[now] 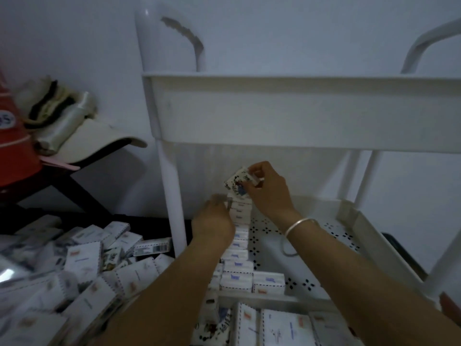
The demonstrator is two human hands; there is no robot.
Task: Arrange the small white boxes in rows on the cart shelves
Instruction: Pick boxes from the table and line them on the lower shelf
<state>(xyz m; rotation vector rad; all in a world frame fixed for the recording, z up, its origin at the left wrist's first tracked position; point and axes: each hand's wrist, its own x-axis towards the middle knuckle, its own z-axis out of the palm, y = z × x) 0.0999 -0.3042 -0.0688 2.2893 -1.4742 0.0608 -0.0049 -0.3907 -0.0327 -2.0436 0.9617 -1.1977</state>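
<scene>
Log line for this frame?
right hand: pinches small white box above far end of row | left hand: at row, grip blurred | middle shelf: one row, one box beside it | loose boxes: piled left of cart

Looks like a storage corner in a home, or a small back room used for stock. Dim light, plain white painted wall (74, 46). A white plastic utility cart (299, 113) with perforated shelves (329, 236) stands in front of it. Small white boxes (82, 265) lie in a loose heap low at left. The dark low stand (82, 193) beside the heap carries household clutter: a cream cap (99, 138), bundled cloth (57, 113) and a red container (15, 146) with a label cut off by the frame edge.
</scene>
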